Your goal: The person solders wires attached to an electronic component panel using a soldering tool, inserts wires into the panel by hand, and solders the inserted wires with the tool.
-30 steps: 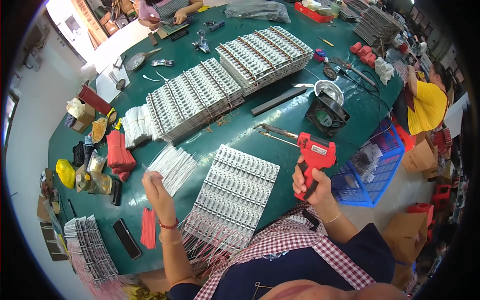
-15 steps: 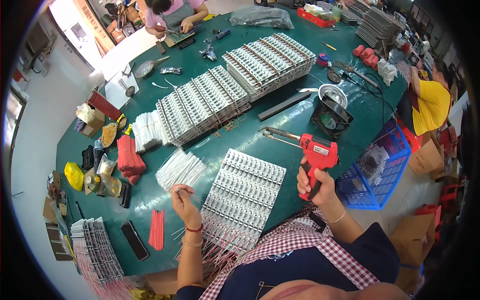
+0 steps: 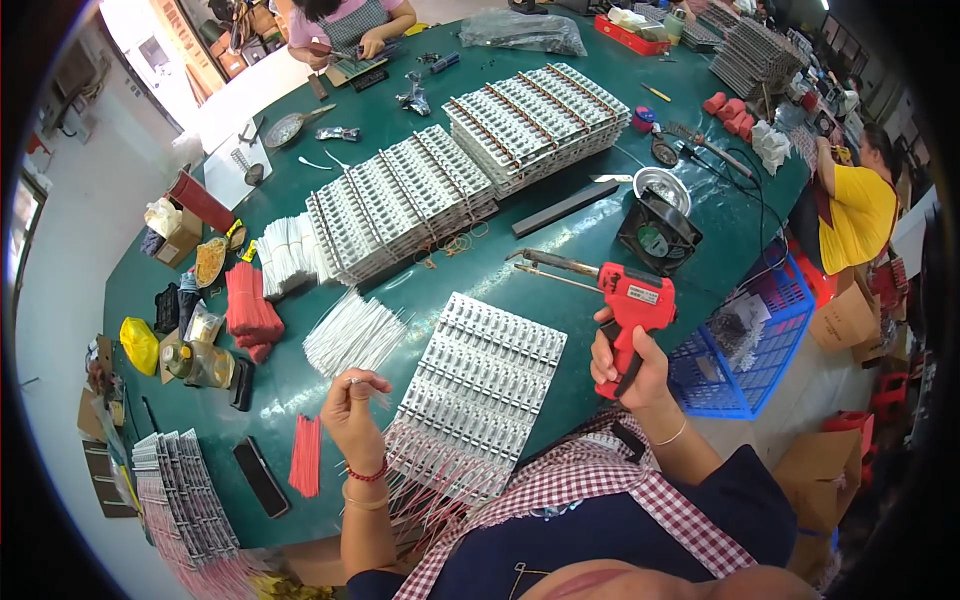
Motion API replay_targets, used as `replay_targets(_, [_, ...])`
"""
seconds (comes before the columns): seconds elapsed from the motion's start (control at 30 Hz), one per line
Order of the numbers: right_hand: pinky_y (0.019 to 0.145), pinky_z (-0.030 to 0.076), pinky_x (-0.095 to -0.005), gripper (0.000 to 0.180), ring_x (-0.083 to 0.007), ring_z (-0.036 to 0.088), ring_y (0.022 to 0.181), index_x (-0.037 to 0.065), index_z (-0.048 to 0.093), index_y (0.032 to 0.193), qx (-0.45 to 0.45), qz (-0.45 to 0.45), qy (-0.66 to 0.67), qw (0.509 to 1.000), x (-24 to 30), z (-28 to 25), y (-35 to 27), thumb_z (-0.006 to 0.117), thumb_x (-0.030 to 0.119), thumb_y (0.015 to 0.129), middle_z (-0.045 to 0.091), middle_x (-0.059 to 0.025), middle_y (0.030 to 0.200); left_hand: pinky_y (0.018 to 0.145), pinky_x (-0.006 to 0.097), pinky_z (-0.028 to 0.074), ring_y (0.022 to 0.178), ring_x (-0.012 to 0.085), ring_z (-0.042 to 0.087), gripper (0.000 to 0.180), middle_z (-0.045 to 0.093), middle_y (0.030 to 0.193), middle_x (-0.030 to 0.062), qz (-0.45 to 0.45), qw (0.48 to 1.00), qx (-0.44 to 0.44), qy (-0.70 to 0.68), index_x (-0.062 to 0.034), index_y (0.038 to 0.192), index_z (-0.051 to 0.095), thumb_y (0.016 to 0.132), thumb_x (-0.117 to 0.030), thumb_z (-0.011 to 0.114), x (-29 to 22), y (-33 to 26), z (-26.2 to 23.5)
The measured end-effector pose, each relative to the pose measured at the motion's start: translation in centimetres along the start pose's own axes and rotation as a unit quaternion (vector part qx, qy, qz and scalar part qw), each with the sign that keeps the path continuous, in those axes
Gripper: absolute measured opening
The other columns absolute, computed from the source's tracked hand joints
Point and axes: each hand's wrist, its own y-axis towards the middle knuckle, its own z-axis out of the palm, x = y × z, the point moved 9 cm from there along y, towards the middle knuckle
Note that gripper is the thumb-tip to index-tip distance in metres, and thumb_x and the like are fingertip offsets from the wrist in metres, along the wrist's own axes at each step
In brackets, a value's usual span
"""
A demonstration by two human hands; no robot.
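My right hand (image 3: 630,362) is wrapped round the grip of a red soldering gun (image 3: 640,292), its long metal tip pointing left above the table. My left hand (image 3: 355,418) is closed in a pinch, with a few thin white wires (image 3: 383,398) just showing at the fingertips. Between the hands lies a panel of small white circuit boards (image 3: 487,365) in rows, with red and white wires (image 3: 440,462) hanging from its near edge. A loose pile of white wires (image 3: 352,332) sits just beyond my left hand, and a bundle of red wires (image 3: 305,456) lies to its left.
Tall stacks of similar panels (image 3: 400,200) stand farther back. A black fan (image 3: 660,232) and a metal bowl (image 3: 662,188) are beyond the soldering gun. A phone (image 3: 261,478) and wired panels (image 3: 185,495) lie at left. A blue crate (image 3: 745,350) stands right of the table. Two people work nearby.
My left hand has shifted slightly left, away from the panel, still pinched. The soldering gun stays in my right hand, nearly still. The whole view has shifted a little.
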Motion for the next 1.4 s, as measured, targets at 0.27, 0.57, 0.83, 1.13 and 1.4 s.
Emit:
replay_targets(0.27, [0.054, 0.046, -0.0283, 0.055, -0.0117, 0.049, 0.054, -0.002, 0.044, 0.126, -0.011, -0.023, -0.006, 1.0, 0.8, -0.4, 0.4, 0.052, 0.044, 0.095, 0.056, -0.0085, 0.073, 0.067, 0.029, 0.055, 0.07, 0.0198, 0.067, 0.01, 0.069, 0.082, 0.0144, -0.079, 0.995, 0.048, 0.031, 0.0071, 0.094, 0.067, 0.088, 0.003, 0.06, -0.9, -1.5, 1.8])
replay_targets(0.57, [0.053, 0.045, -0.0283, 0.057, -0.0113, 0.048, 0.052, -0.001, 0.044, 0.126, -0.015, -0.051, -0.01, 0.999, 2.0, -1.1, -0.2, 0.051, 0.047, 0.095, 0.055, -0.0083, 0.071, 0.053, 0.023, 0.046, 0.055, 0.0112, 0.055, 0.016, 0.058, 0.065, 0.0055, -0.167, 0.979, 0.066, -0.099, 0.0033, 0.087, 0.061, 0.095, -0.009, 0.054, -1.6, -0.5, 4.9])
replay_targets(0.83, [0.052, 0.042, -0.0275, 0.058, -0.0106, 0.045, 0.052, 0.0, 0.041, 0.129, -0.026, -0.077, 0.005, 0.997, 3.4, -1.6, -0.2, 0.05, 0.047, 0.095, 0.052, -0.007, 0.07, 0.05, 0.024, 0.047, 0.057, 0.0084, 0.062, 0.014, 0.065, 0.066, 0.0063, 0.047, 0.893, 0.443, 0.068, 0.0009, 0.098, 0.068, 0.089, -0.007, 0.063, -16.5, -1.3, 20.0])
replay_targets(1.13, [0.053, 0.041, -0.0265, 0.058, -0.0103, 0.045, 0.054, 0.001, 0.04, 0.131, -0.037, -0.088, -0.007, 0.995, 4.6, -2.6, -0.9, 0.049, 0.047, 0.097, 0.05, -0.0058, 0.07, 0.051, 0.04, 0.043, 0.056, 0.0356, 0.053, 0.009, 0.054, 0.061, 0.0147, 0.184, 0.922, 0.326, -0.097, -0.0061, 0.072, 0.059, 0.078, -0.012, 0.062, -22.3, -2.5, 23.7])
replay_targets(1.4, [0.052, 0.041, -0.0265, 0.058, -0.0104, 0.044, 0.053, 0.001, 0.042, 0.13, -0.019, -0.082, 0.017, 0.996, 3.4, -2.7, -0.3, 0.048, 0.048, 0.097, 0.05, -0.0061, 0.07, 0.064, 0.041, 0.045, 0.067, 0.0351, 0.056, 0.015, 0.055, 0.072, 0.0167, 0.139, 0.835, 0.533, -0.023, -0.0028, 0.077, 0.056, 0.082, -0.017, 0.058, -21.4, -5.2, 26.7])
